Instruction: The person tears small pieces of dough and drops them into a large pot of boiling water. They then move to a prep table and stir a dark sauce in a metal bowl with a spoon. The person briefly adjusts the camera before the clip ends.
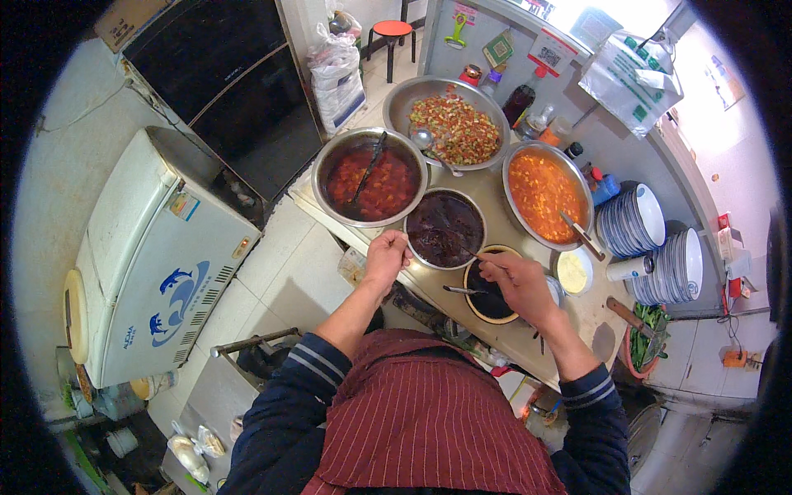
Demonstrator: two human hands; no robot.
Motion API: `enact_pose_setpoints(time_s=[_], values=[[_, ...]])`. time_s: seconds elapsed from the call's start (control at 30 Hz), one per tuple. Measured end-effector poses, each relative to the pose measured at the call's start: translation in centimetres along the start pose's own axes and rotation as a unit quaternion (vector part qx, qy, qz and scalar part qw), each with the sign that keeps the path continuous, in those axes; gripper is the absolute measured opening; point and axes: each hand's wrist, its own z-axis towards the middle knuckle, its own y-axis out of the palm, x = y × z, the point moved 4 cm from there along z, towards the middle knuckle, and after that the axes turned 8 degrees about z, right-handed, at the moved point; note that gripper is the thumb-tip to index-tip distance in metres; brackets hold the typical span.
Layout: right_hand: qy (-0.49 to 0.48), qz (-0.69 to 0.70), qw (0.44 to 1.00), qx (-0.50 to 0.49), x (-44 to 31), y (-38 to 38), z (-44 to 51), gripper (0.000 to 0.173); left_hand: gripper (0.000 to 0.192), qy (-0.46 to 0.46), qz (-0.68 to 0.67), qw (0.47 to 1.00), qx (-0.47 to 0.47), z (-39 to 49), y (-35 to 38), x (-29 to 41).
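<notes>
My left hand (388,257) has its fingers closed at the near left rim of a round metal pot (484,234), apparently gripping it. Dark brown-red sauce (442,226) fills the pot. In my right hand (523,288) is a thin-handled utensil (468,252), its far end down in the sauce. Partly under that hand stands a tan-rimmed pot (476,307) of black liquid, with a metal utensil (461,289) lying across its left side. Against the dark sauce pot's upper left sits a steel basin (322,192) of red chunky sauce with a black-handled ladle (371,164).
Behind are a wide basin (396,105) of diced vegetables and a basin (513,185) of orange sauce. Stacked plates (631,219), a yellow-filled bowl (572,272) and a cleaver (637,318) stand at right. A white freezer (185,266) is left, bottles (523,102) along the back wall.
</notes>
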Motion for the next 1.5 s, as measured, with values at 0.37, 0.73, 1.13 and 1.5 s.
enact_pose_setpoints(time_s=[0.37, 0.73, 1.13, 1.5], values=[[-0.011, -0.065, 0.997, -0.041, -1.8, -2.7, -1.1, 0.025, 0.023, 0.000, -0.002, 1.000, 0.003, -0.1, 0.0, 0.1], [-0.150, -0.133, 0.970, -0.135, 1.1, 1.8, -0.5, 0.031, 0.025, 0.001, 0.009, 1.000, 0.000, -0.3, 0.0, 0.6], [-0.221, -0.179, 0.959, -0.019, 4.0, 5.0, 1.2, 0.038, 0.024, 0.004, 0.007, 1.000, 0.003, -0.4, 0.0, 0.4], [-0.201, -0.251, 0.946, -0.032, 4.1, 2.5, 1.5, 0.037, 0.024, -0.009, 0.002, 1.000, 0.002, -0.3, 0.1, 0.5]])
